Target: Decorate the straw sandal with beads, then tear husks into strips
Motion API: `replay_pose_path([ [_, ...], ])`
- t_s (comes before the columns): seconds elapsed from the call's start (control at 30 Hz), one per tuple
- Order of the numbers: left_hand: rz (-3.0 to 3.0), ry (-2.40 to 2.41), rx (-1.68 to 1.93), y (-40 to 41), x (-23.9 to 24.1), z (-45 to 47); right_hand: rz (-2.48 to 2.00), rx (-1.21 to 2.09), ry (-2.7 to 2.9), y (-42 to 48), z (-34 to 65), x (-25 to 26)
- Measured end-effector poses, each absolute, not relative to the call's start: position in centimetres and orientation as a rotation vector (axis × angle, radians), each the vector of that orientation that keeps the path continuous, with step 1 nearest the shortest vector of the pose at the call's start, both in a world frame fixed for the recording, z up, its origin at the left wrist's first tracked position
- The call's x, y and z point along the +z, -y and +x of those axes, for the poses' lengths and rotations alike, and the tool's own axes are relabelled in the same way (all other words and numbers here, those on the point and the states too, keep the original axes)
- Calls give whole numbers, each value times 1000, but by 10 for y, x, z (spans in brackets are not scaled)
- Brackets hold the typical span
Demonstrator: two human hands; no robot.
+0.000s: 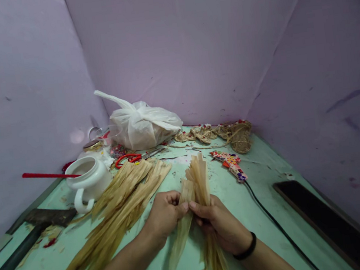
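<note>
My left hand [167,215] pinches a single pale strip of dried husk [182,235] between thumb and fingers. Close beside it, my right hand [221,222] is closed around a bundle of dried husk strips [200,178], whose fanned upper ends rise above the fist while darker, frayed ends hang below. Both thumbs nearly meet where the strip and the bundle lie side by side. To the left of my hands, a larger pile of dried husk leaves [120,212] is spread slantwise over the green table [263,225]. My fingertips behind the husks are partly hidden.
A white pot [89,181] with a red stick [48,174] stands left, near a hammer [50,216]. Behind are red-handled scissors [128,159], a tied plastic bag [146,124] and woven pieces [241,138]. Right lie a patterned glue gun [231,163], its cord [276,224] and a dark tray [318,218].
</note>
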State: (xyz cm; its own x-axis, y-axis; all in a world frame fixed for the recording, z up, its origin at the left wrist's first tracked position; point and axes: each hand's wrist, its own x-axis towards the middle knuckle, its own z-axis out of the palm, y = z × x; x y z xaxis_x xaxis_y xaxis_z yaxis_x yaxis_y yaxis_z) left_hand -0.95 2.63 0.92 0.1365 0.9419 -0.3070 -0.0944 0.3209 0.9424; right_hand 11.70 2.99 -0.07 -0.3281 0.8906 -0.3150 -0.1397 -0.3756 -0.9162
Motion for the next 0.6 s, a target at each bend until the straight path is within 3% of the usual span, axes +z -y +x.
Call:
replay_pose_path([
  [0.6,928,-1236,944,-30,12,-14,-1098,1790,1029,-33,121,-1],
])
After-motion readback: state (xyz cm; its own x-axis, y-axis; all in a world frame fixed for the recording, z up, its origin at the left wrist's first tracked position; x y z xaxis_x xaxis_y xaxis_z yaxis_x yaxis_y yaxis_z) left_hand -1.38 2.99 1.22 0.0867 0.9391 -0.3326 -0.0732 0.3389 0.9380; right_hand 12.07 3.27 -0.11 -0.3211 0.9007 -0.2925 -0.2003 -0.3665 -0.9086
